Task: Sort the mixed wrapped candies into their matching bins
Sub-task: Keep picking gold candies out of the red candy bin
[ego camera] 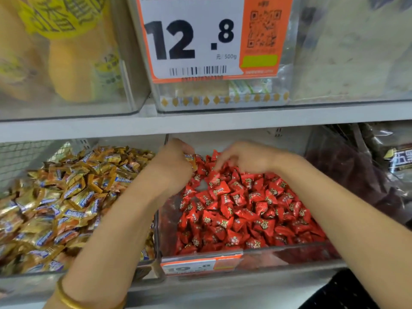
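Both hands are working at the back of the red bin, under the shelf. My left hand is pinching what looks like a stray gold-wrapped candy at its fingertips. The frame is blurry there, so I am judging by the orange-gold wrapper against the red. My right hand is just beside the left grip, with its fingers curled down and touching the red candies. I cannot tell whether it is pinching one or only raking through them. The heap of gold candies is lying to the left of my left grip, across the clear divider, and that is where I judge the stray belongs. To do this step well, I am thinking of lifting the gold piece straight up from the red pile so no red wrapper is dragged along. Then I am carrying it leftward over the divider and letting go only once it is above the gold heap, not above the wall. Meanwhile the right fingers are best spreading the reds gently toward me, exposing any other gold pieces buried behind. The risks, as I see them, are flicking reds over the divider or bumping the shelf above.
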Tool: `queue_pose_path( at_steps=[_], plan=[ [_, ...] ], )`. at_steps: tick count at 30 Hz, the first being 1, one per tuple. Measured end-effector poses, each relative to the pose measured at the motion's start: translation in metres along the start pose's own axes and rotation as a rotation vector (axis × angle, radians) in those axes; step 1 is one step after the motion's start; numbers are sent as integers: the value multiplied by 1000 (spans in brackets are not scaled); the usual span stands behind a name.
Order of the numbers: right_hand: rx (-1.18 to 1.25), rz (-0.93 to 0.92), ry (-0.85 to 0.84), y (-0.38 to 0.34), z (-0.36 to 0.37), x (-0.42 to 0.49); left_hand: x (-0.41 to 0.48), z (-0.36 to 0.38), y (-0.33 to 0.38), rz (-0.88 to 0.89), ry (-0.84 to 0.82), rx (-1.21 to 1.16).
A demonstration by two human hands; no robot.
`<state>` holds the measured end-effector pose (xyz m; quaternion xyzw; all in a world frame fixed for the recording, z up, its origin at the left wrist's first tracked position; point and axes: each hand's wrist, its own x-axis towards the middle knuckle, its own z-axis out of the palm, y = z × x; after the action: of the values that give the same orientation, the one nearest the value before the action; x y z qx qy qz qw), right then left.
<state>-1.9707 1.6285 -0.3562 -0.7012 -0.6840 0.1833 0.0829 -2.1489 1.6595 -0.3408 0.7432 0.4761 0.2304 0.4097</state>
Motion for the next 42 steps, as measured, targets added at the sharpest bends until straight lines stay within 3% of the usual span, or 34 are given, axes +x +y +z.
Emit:
queue_pose_path(
  at_steps=[2,4,8,11,13,18,22,25,31,34,38,42],
  plan=[
    [-4,-17,188,-2,3,23,-5,14,-3,47,-8,297],
    [-50,-67,165,-6,15,49,-11,32,-12,19,-64,419],
    [-137,-65,-28,-5,46,82,-19,51,-21,-8,-129,359],
    [-53,-51,-70,7,43,79,-22,55,-22,-11,-133,300],
    [82,-14,-70,12,35,71,-23,58,-25,-24,-154,242],
    [232,6,215,6,38,81,-25,62,-36,-102,-157,44],
    [-1,28,45,-7,54,98,-25,57,-36,-214,-116,-217],
    [-132,4,40,-7,62,100,-25,54,-33,-300,-73,-533],
    [275,41,306,6,23,58,-26,50,-24,-468,-100,-1112],
    [630,54,273,-4,9,7,-26,48,-19,-536,-108,-1304],
    [746,-43,103,-23,12,-39,-29,43,-14,-412,-240,-1368],
    [794,-72,153,-41,11,-54,-37,31,-13,-182,-220,-1181]
  ],
)
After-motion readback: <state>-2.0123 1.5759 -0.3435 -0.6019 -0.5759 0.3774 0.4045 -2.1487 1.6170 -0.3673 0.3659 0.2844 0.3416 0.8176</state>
